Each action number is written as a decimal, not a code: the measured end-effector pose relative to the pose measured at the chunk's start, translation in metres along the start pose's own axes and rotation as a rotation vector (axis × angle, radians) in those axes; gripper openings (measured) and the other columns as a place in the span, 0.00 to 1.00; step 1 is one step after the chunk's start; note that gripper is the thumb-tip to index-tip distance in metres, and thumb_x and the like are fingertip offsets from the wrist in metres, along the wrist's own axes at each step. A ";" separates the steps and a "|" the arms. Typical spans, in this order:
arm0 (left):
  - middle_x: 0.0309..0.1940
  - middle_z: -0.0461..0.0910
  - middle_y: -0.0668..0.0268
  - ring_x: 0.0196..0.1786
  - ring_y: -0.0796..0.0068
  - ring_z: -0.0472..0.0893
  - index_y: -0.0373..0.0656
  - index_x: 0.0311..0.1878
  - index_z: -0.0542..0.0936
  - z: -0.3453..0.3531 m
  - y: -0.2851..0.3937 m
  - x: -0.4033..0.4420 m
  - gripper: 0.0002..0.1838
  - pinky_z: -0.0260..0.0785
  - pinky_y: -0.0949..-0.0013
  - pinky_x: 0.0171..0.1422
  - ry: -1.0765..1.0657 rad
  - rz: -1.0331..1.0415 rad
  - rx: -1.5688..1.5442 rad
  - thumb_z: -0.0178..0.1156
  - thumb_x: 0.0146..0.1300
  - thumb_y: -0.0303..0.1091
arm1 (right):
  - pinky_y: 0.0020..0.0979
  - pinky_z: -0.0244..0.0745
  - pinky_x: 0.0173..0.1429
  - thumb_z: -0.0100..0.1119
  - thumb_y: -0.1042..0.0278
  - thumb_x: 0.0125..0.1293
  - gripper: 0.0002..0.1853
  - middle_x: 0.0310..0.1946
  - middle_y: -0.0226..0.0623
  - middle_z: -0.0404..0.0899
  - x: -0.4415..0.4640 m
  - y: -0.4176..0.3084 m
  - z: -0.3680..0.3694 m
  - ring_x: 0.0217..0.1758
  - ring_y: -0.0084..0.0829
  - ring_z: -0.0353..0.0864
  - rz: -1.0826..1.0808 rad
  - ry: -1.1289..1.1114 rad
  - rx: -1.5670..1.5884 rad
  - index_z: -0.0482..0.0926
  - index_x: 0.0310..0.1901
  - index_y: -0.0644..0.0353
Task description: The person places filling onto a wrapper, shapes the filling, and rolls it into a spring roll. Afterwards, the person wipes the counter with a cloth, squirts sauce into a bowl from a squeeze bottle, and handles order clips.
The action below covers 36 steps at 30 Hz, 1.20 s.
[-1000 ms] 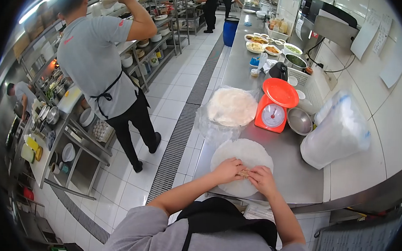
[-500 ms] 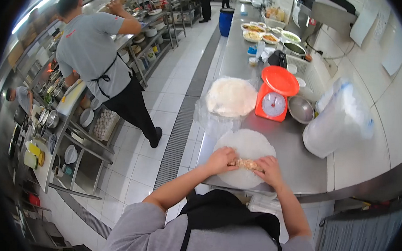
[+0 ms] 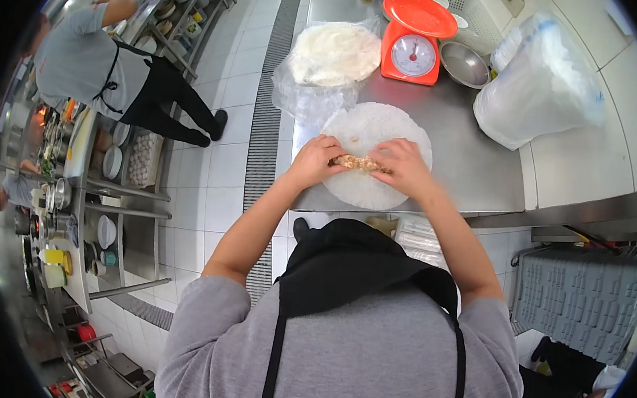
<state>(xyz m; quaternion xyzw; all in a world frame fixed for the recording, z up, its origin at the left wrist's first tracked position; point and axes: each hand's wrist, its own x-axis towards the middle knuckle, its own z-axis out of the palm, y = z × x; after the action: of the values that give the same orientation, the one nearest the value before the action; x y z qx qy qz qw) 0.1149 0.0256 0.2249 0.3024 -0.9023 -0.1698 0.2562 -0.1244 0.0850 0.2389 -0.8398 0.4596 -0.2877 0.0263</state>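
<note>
A round white wrapper sheet (image 3: 385,124) lies flat on the steel table, close to its front edge. Across its middle runs a log of crumbly, pale orange-brown filling (image 3: 357,162). My left hand (image 3: 315,162) pinches the left end of this log with curled fingers. At the opposite end, my right hand (image 3: 405,169) is closed around the filling, its thumb tucked underneath. Both hands rest on the sheet. Just beyond, a stack of similar round wrappers (image 3: 338,53) sits on crumpled clear plastic (image 3: 313,105).
A red dial scale (image 3: 413,55) stands behind the wrapper, beside a metal bowl (image 3: 465,64). At the right, a white plastic bag (image 3: 537,81) leans by the tiled wall. A co-worker (image 3: 115,62) in a grey shirt stands at the left counter across the aisle.
The view has tilted down, so the table items appear higher. My hands stay at the log's two ends; my right-hand fingers have shifted over it. The co-worker's legs are further apart.
</note>
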 end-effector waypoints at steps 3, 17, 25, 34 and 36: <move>0.36 0.75 0.64 0.42 0.62 0.73 0.45 0.46 0.79 -0.008 -0.001 0.000 0.25 0.67 0.64 0.48 -0.088 -0.067 0.031 0.70 0.40 0.39 | 0.35 0.61 0.51 0.65 0.62 0.48 0.18 0.42 0.27 0.74 0.006 -0.001 0.012 0.49 0.33 0.69 -0.065 -0.084 -0.023 0.79 0.44 0.52; 0.37 0.79 0.63 0.42 0.61 0.77 0.43 0.40 0.80 0.001 0.014 -0.013 0.16 0.69 0.63 0.48 0.240 -0.037 -0.089 0.66 0.47 0.37 | 0.38 0.62 0.48 0.61 0.62 0.51 0.12 0.41 0.30 0.75 0.024 -0.030 0.019 0.45 0.32 0.71 -0.029 0.036 0.037 0.80 0.39 0.50; 0.45 0.75 0.63 0.48 0.60 0.74 0.45 0.42 0.79 -0.006 0.009 -0.021 0.20 0.68 0.65 0.51 0.108 -0.071 -0.095 0.68 0.45 0.42 | 0.37 0.66 0.51 0.65 0.63 0.48 0.17 0.44 0.34 0.74 0.035 -0.035 0.026 0.49 0.37 0.72 0.034 0.010 0.178 0.78 0.42 0.54; 0.35 0.74 0.64 0.40 0.62 0.74 0.44 0.41 0.78 -0.007 -0.011 -0.021 0.20 0.67 0.63 0.47 0.014 0.025 -0.014 0.66 0.47 0.43 | 0.37 0.65 0.54 0.64 0.57 0.50 0.22 0.43 0.36 0.74 0.036 -0.027 0.039 0.49 0.39 0.70 0.007 -0.230 0.068 0.77 0.47 0.56; 0.34 0.74 0.65 0.39 0.62 0.74 0.45 0.39 0.79 -0.010 -0.009 -0.020 0.16 0.67 0.63 0.46 0.080 0.048 -0.013 0.65 0.48 0.42 | 0.37 0.65 0.54 0.63 0.57 0.51 0.20 0.42 0.36 0.74 0.033 -0.027 0.040 0.49 0.39 0.71 0.029 -0.185 0.049 0.77 0.45 0.55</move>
<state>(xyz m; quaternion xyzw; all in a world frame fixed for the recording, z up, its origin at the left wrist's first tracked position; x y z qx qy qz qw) 0.1385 0.0302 0.2213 0.2855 -0.8971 -0.1574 0.2982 -0.0697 0.0656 0.2294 -0.8553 0.4599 -0.2195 0.0934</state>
